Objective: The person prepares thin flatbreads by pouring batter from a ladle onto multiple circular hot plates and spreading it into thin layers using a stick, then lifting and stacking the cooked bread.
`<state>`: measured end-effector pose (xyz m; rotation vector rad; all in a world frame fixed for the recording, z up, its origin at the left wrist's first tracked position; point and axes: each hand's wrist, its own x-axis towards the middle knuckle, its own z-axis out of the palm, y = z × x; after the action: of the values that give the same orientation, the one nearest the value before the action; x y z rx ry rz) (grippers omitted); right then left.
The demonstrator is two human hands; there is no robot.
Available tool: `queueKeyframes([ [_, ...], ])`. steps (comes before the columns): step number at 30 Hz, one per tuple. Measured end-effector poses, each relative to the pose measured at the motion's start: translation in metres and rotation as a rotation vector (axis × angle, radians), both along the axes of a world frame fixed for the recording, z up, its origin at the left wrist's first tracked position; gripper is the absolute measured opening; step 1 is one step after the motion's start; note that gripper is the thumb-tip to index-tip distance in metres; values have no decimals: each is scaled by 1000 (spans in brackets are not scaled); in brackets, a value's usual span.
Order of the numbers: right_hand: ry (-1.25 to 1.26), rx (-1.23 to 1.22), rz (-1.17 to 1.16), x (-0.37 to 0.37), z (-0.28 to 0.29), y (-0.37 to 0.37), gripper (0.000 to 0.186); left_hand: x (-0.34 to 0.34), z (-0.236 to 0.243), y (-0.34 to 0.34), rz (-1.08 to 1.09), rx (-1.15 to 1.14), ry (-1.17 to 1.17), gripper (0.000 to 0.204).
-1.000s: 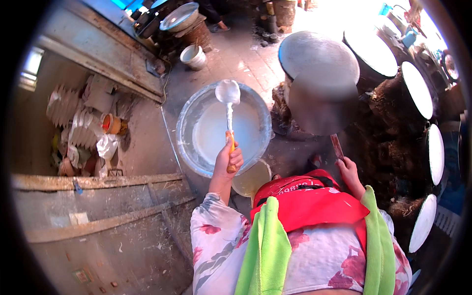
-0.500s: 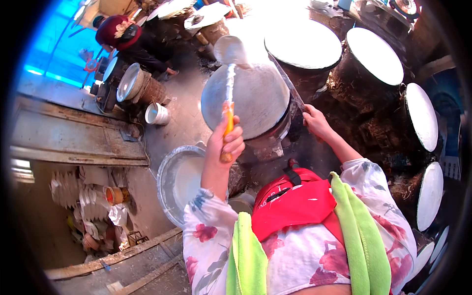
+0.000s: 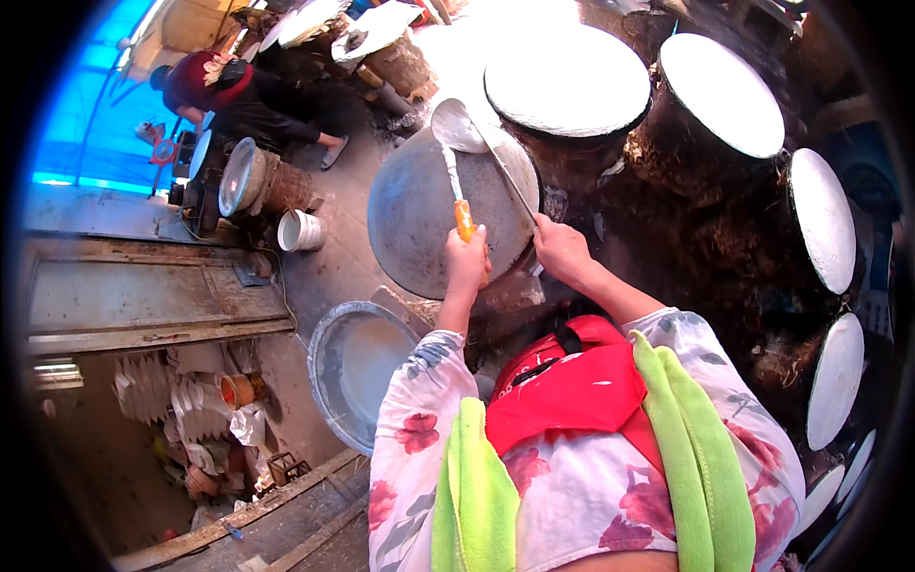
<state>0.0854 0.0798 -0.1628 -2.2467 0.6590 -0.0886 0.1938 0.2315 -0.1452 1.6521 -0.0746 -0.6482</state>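
My left hand (image 3: 465, 260) is closed around the orange handle of a ladle (image 3: 461, 132). Its whitish bowl hangs over the far edge of a round grey griddle (image 3: 410, 214). My right hand (image 3: 564, 250) grips the near end of a long thin strip (image 3: 505, 176), which slants away to the left. The far end of the strip meets the ladle's bowl; whether it touches the rim or just overlaps it in view, I cannot tell. Below and left of my left hand stands a wide basin (image 3: 322, 374) with pale liquid inside.
Dark drums topped with white rounds, among them a white round (image 3: 567, 81) and another white round (image 3: 721, 93), curve along the far and right sides. A white bucket (image 3: 302, 231) stands left of the griddle. Farther off, a person (image 3: 214, 86) bends over another work spot.
The ladle has come toward the strip, and both hands are now closer together. My right hand has swung the strip leftward across the griddle to the ladle's bowl.
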Motion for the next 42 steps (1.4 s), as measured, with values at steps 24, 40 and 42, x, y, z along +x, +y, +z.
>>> queueKeyframes([
  [24, 49, -321, 229, 66, 24, 0, 21, 33, 0, 86, 144, 734, -630, 37],
  [40, 44, -482, 586, 87, 21, 26, 19, 6, 23, 140, 125, 843, -551, 37],
  [42, 117, -426, 556, 89, 41, 22, 20, -2, 25, 155, 184, 863, -486, 37],
])
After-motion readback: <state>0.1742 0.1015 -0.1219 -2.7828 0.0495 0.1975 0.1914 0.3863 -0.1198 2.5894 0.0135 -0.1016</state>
